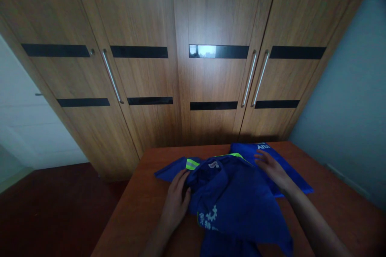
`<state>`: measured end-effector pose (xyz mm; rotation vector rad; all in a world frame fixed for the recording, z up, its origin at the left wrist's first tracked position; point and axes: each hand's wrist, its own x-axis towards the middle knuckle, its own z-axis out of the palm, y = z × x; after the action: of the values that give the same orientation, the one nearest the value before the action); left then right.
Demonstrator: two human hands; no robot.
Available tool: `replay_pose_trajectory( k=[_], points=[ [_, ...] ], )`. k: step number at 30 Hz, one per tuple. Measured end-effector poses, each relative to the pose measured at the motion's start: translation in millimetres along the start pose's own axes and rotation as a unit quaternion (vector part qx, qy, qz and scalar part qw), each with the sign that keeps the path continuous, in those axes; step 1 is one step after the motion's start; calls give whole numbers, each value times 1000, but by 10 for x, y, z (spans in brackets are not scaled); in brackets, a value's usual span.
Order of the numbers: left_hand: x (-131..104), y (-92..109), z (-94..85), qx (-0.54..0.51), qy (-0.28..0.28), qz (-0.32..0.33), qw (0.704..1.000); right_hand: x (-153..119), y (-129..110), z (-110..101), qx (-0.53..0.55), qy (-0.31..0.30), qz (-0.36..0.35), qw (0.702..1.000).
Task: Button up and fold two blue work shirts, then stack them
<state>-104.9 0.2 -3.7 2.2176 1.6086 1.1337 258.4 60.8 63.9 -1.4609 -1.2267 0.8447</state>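
Garment (241, 192) (crumpled) lies inside table's left edge (123, 200).

Blue garment (245, 196), yellow-green trim, pale label inside the open collar, white gear-shaped print; rumpled, one part extending left, lying on the worktop (141, 196). Blue flat item (294, 178), white lettering at far edge; partly covered by the garment, behind right.

We've got a wooden wardrobe (208, 82) beyond our fingers (180, 177), pale wall (346, 108) to their right, dark red floor (54, 213) left, table (141, 204) below. Dim light.
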Motion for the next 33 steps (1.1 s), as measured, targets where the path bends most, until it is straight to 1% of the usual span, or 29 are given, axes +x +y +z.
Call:
replay_pose_trajectory(
  k=[1,2,3,5,7,8,9,11,12,13,15,18,21,23,24,25,26,27,29,31,32,33],
  points=[
    [1,-14,-3,2,0,1,1000,-53,-15,-18,-49,24,-48,997],
    [7,-25,-6,7,-1,1,1000,-148,-66,-15,-94,33,-93,991],
    [20,-29,-8,13,-1,1,1000,-281,-146,12,-130,29,-137,981],
    [72,-13,-8,31,3,3,999,-625,-351,148,-186,-18,-204,961],
    [158,39,-2,51,10,9,999,-994,-528,372,-227,-82,-249,938],
    [210,75,2,58,10,15,998,-1158,-579,502,-249,-124,-266,923],
    [266,111,6,63,4,21,998,-1295,-595,630,-269,-173,-288,902],
    [374,173,9,66,-21,28,997,-1467,-526,846,-304,-214,-331,867],
    [422,191,2,61,-34,27,997,-1500,-450,918,-320,-222,-341,856],
    [464,199,-14,51,-42,20,998,-1500,-358,958,-333,-224,-341,850],
    [528,189,-86,17,-38,-4,999,-1422,-165,946,-351,-225,-321,851],
    [586,143,-319,-60,-21,-67,996,-1191,50,764,-353,-234,-278,862],
    [626,87,-633,-174,-56,-135,974,-922,146,554,-340,-244,-238,877],
    [647,32,-801,-233,-81,-159,956,-754,175,463,-334,-244,-215,885],
    [655,-2,-853,-241,-87,-165,953,-682,184,436,-332,-244,-206,888],
    [659,-36,-882,-230,-89,-166,955,-623,191,422,-332,-246,-198,889],
    [657,-66,-886,-198,-88,-164,962,-580,192,419,-334,-248,-192,889],
    [648,-85,-868,-145,-81,-158,973,-555,186,425,-341,-249,-189,887],
    [606,-68,-784,1,-45,-132,990,-568,143,462,-367,-228,-196,880],
    [535,41,-664,130,2,-94,987,-654,47,531,-397,-179,-212,875],
    [496,126,-601,165,17,-77,983,-715,-20,578,-405,-152,-222,874],
    [458,222,-540,177,17,-67,982,-783,-97,633,-406,-132,-233,874]
  ],
)
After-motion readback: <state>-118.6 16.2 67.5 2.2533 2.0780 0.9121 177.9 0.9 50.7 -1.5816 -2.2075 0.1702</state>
